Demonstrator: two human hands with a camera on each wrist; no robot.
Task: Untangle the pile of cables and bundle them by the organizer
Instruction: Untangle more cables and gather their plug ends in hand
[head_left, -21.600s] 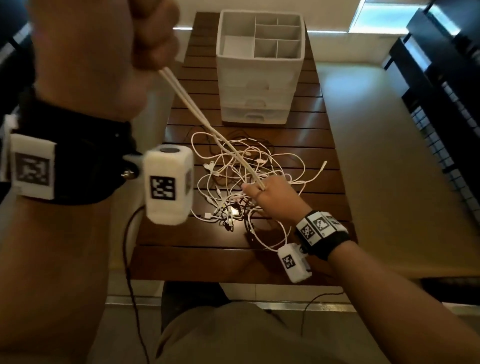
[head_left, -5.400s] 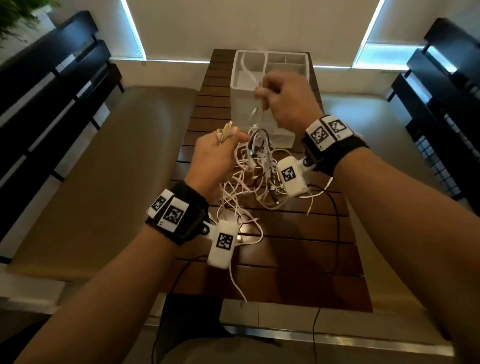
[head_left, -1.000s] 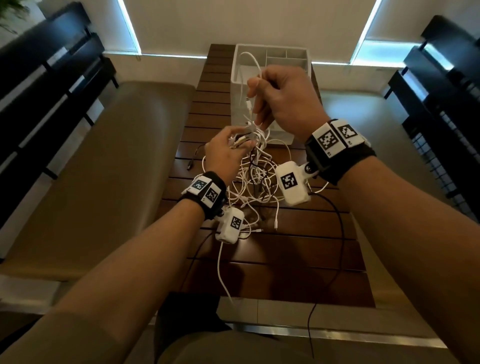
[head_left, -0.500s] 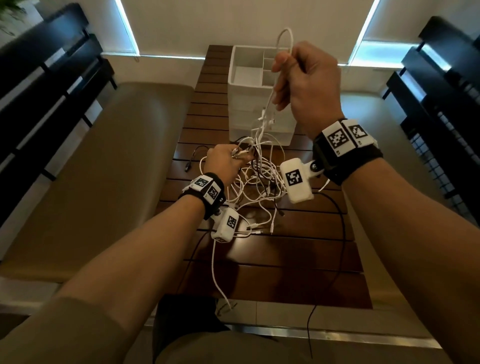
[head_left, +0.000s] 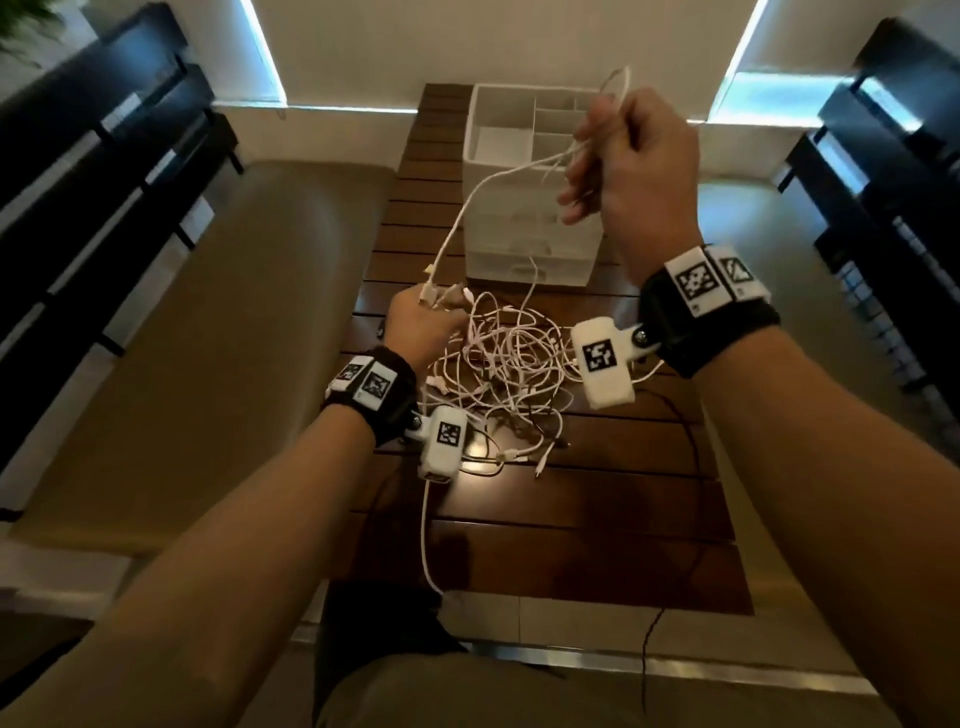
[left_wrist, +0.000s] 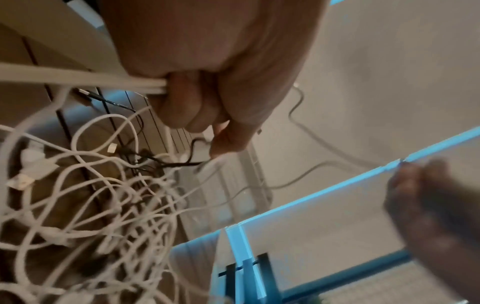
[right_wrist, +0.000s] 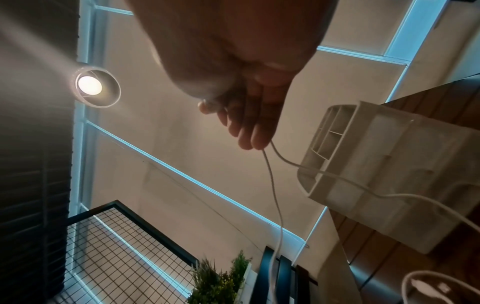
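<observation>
A tangle of white cables (head_left: 498, 374) lies mid-table on the dark slatted wood; in the left wrist view the cable pile (left_wrist: 103, 205) also shows a thin black lead. My left hand (head_left: 426, 322) sits low at the pile's left edge, fingers curled round white cable ends (left_wrist: 103, 82). My right hand (head_left: 623, 156) is raised in front of the white organizer (head_left: 524, 208) and pinches one white cable (head_left: 467, 208), which runs down from it to the left hand. In the right wrist view that cable (right_wrist: 272, 185) leaves the fingertips (right_wrist: 249, 142).
The organizer (right_wrist: 376, 185) stands at the table's far end, its top compartments open and drawers below. Padded benches (head_left: 234, 338) flank the table on both sides, with dark slatted seat backs beyond. One white lead (head_left: 426, 540) hangs over the near table edge.
Over the last second my right hand rose and swung right, drawing one cable out of the tangle. My left hand sank toward the table and the pile settled lower.
</observation>
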